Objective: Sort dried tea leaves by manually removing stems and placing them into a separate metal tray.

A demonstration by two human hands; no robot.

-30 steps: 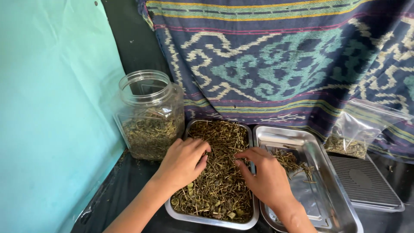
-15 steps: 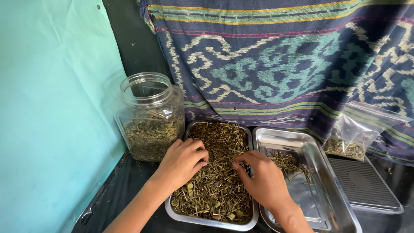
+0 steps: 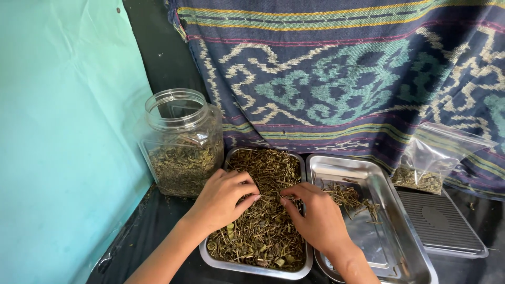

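A steel tray (image 3: 252, 267) full of dried herb stems and leaves (image 3: 265, 231) lies in front of me. My left hand (image 3: 223, 200) rests on the herbs at the tray's left side, fingers curled and pressing into them. My right hand (image 3: 315, 215) lies on the herbs at the right side, its fingertips pinching at stems near the middle. The two hands' fingertips almost meet. A second steel tray (image 3: 389, 247) to the right holds a small pile of picked stems (image 3: 350, 197).
An open clear plastic jar (image 3: 181, 142), partly filled with dried herbs, stands left of the trays. A clear bag of herbs (image 3: 434, 163) leans at the right above a flat grey scale (image 3: 439, 221). A patterned cloth (image 3: 342, 73) hangs behind; a turquoise sheet (image 3: 63, 137) is at left.
Both hands have drawn closer together over the herbs, the right hand shifting left toward the tray's middle. The view has tilted slightly.
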